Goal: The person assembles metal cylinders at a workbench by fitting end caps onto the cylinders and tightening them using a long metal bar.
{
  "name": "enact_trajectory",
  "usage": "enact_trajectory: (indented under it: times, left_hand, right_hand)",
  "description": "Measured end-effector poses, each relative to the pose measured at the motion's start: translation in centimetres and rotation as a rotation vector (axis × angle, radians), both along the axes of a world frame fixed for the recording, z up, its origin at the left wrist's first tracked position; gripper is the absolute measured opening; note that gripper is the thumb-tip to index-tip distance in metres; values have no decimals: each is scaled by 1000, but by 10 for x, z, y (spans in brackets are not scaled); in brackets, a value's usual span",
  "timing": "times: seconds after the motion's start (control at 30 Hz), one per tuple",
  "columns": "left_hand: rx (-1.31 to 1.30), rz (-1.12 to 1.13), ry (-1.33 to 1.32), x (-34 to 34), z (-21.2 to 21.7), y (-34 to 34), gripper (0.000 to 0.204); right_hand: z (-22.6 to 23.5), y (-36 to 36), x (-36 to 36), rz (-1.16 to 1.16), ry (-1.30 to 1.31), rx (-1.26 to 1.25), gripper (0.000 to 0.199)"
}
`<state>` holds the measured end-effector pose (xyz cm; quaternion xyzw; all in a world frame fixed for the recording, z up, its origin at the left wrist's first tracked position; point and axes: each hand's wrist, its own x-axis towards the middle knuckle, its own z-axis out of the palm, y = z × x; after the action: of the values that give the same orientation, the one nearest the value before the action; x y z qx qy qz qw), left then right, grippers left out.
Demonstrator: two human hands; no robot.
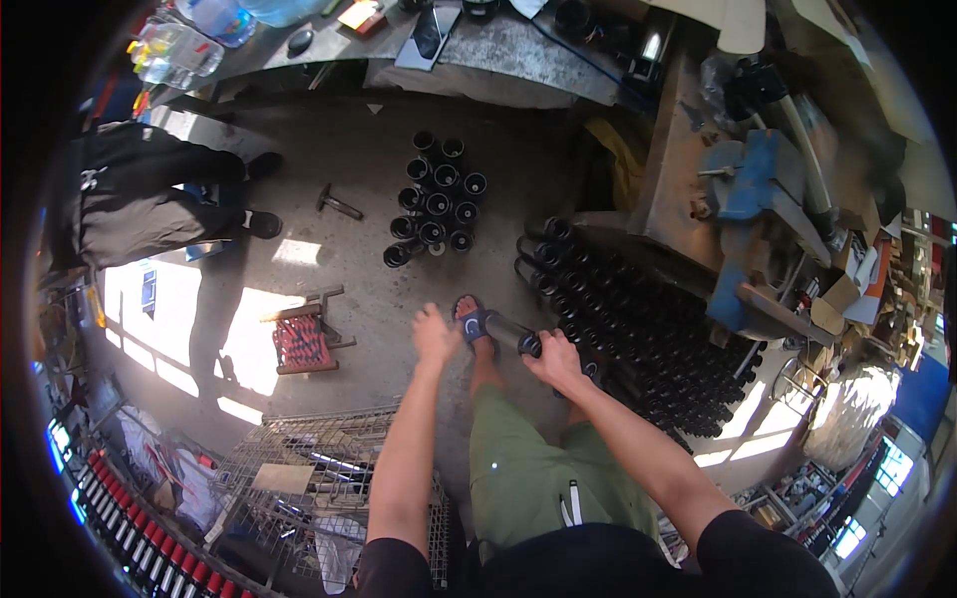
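Note:
My right hand (554,361) grips one end of a dark metal tube (514,334) that points up and left over my sandalled foot (474,324). My left hand (435,334) hovers just left of the tube, fingers loosely curled, holding nothing that I can see. Right of my right hand lies a big stack of black tubes (638,329) on their sides. Farther off on the concrete floor stands a cluster of short black tubes (437,204), upright with open ends showing.
A blue bench vise (743,189) sits on a workbench at the right. A hammer (339,204) lies on the floor. A small stool with a red woven seat (301,339) stands at the left. Another person's dark-trousered legs (150,194) are at far left. A wire-mesh rack (319,478) is below.

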<state>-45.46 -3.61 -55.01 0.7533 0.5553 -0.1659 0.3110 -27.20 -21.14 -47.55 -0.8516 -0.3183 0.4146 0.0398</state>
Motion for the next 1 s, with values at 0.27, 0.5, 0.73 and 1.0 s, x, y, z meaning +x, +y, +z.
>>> enact_trajectory:
  times: [0.27, 0.5, 0.73, 1.0]
  left_hand:
    - [84, 98, -59, -18, -141, 191, 65]
    - [-275, 563, 39, -6, -166, 157, 45]
    - [-584, 1233, -380, -34, 20, 16, 28]
    - [-421, 435, -616, -39, 456, -144, 61]
  right_hand:
    - [-231, 20, -11, -569, -240, -237, 58]
    - [-146, -4, -25, -575, -253, 3, 69]
    - [4, -259, 69, -894, -328, 144, 27]
    - [67, -311, 259, -1429, 452, 497, 94]
